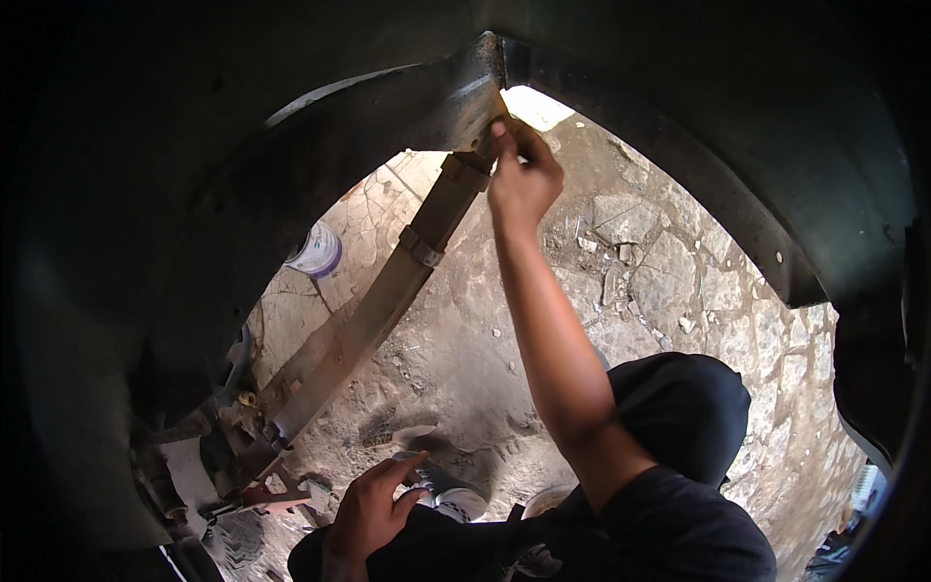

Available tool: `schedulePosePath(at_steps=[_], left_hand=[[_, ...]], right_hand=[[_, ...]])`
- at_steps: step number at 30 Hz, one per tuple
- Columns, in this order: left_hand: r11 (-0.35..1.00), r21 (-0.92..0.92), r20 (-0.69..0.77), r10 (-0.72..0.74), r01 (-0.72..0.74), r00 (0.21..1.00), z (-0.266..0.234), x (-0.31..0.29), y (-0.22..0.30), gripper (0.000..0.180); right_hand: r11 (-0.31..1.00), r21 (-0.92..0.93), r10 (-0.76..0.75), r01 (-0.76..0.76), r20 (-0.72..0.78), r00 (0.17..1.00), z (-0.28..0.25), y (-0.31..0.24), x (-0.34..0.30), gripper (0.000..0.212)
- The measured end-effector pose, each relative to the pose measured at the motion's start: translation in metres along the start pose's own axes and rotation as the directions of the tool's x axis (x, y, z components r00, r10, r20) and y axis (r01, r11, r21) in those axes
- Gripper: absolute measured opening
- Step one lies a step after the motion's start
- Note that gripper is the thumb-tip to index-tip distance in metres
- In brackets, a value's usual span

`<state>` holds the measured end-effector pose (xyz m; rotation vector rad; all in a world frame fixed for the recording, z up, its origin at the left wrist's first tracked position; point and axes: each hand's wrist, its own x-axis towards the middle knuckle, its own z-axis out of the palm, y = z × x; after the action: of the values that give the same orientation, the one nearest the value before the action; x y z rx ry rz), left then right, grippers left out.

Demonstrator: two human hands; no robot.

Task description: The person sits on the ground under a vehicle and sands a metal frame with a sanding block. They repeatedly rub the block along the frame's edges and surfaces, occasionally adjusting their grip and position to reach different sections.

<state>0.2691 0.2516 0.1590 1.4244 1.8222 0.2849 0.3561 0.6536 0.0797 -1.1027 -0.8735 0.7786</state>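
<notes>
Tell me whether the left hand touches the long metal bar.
No, the left hand is low in view, apart from the bar.

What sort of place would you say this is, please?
Possibly a rough vehicle repair yard, judging by what looks like a leaf spring, the dark metal panel and the dusty stone floor.

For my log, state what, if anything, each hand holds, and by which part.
The right hand is at the metal panel's edge; whether it grips anything cannot be told. The left hand holds nothing visible.
</notes>
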Motion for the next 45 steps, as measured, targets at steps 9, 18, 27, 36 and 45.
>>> schedulePosePath(at_steps=[9, 18, 27, 36, 45], left_hand=[[0.997, 0.076, -0.044, -0.003, 0.006, 0.999, -0.009, 0.011, 0.01, 0.05], [0.998, 0.061, -0.063, 0.011, -0.007, 0.998, -0.011, 0.011, 0.011, 0.054], [1.0, 0.026, -0.037, 0.016, -0.015, 0.999, -0.011, 0.014, 0.015, 0.058], [0.998, 0.007, -0.122, 0.066, -0.065, 0.99, -0.009, 0.008, 0.011, 0.059], [0.998, -0.005, -0.207, 0.062, -0.064, 0.976, -0.014, 0.008, 0.018, 0.054]], right_hand=[[0.995, 0.084, -0.058, 0.058, 0.0, 0.998, 0.003, 0.006, 0.01, 0.022], [0.984, 0.174, -0.035, 0.037, -0.013, 0.999, 0.007, 0.004, 0.025, 0.023], [0.954, 0.283, 0.092, -0.1, 0.042, 0.995, 0.008, -0.006, 0.025, 0.027], [0.959, 0.262, 0.099, -0.105, 0.037, 0.994, 0.002, 0.001, 0.018, 0.029], [0.964, 0.259, 0.063, -0.051, -0.036, 0.997, 0.013, -0.003, 0.008, 0.026]])
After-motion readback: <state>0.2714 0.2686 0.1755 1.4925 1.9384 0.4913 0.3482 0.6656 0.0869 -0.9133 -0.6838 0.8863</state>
